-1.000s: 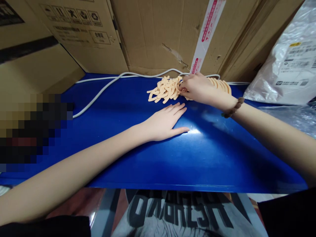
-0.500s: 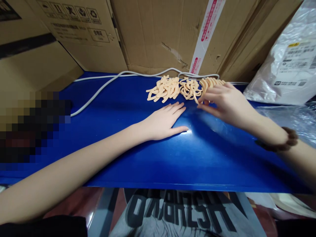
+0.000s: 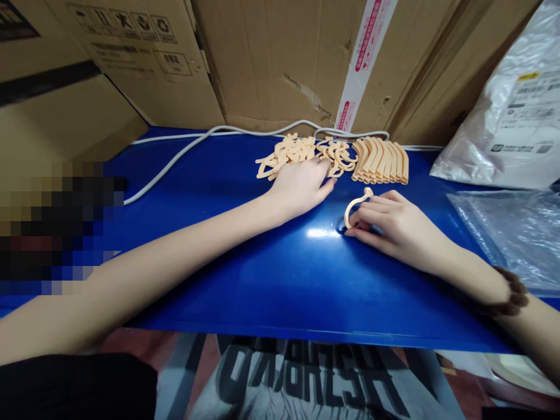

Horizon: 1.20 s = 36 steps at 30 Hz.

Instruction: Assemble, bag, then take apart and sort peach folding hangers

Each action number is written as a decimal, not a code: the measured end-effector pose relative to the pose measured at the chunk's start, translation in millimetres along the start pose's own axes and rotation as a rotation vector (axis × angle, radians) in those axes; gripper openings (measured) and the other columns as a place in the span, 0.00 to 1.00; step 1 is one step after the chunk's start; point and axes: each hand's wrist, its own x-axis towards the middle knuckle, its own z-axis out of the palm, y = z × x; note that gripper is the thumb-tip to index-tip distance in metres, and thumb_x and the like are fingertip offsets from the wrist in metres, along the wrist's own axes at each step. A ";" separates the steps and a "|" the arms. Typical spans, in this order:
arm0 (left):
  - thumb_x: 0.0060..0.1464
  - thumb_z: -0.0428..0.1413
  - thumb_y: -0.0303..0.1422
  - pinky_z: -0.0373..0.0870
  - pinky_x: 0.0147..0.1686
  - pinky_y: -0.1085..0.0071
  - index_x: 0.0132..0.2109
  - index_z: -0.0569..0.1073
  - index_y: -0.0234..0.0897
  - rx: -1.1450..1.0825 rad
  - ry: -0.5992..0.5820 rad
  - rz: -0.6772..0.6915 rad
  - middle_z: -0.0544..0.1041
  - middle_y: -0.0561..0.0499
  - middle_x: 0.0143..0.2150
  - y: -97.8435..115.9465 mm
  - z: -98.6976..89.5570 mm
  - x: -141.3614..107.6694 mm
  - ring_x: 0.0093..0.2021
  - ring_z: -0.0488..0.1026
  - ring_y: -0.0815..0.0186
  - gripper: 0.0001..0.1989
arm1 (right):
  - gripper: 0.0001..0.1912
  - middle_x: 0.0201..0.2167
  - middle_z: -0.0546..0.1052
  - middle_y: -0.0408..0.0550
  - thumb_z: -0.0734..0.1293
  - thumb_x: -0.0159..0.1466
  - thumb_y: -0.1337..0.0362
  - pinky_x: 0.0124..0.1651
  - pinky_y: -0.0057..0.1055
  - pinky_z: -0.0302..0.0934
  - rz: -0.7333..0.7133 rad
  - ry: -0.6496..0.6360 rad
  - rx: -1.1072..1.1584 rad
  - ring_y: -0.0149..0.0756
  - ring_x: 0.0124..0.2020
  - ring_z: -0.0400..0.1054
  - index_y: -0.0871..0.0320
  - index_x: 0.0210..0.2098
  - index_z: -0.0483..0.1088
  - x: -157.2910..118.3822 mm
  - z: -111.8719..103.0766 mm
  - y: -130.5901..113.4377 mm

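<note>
My right hand (image 3: 389, 230) pinches a curved beige piece (image 3: 353, 205) with a wider, rounded end, just above the blue tabletop (image 3: 271, 280). My left hand (image 3: 300, 184) reaches to the front of a loose pile of flat beige strips (image 3: 292, 146) and a second tangle of curved beige pieces (image 3: 339, 153). Its fingers are bent downward and the thumb lies close to them; what the fingertips hold, if anything, is hidden. Right of the tangle, several matching curved pieces stand in a neat row (image 3: 380, 160), side by side.
Cardboard boxes (image 3: 271, 64) wall off the back and left. A white cable (image 3: 184, 153) runs along the rear. At the right stand a white plastic parcel bag (image 3: 503, 128) and a flat clear plastic bag (image 3: 516, 233). A blurred-out dark object (image 3: 56, 233) sits at the left.
My right hand has drawn back toward me from the row, bringing a curved piece with it and uncovering the row. My left hand has moved forward from lying flat to the pile's front, fingers now bent.
</note>
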 end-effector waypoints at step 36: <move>0.60 0.52 0.58 0.63 0.38 0.60 0.50 0.73 0.40 -0.032 0.007 -0.397 0.75 0.50 0.32 -82.6 -43.0 -14.7 0.35 0.70 0.59 0.27 | 0.14 0.36 0.79 0.49 0.59 0.76 0.58 0.44 0.36 0.55 0.020 -0.044 0.065 0.38 0.35 0.70 0.57 0.40 0.72 -3.6 6.7 -6.1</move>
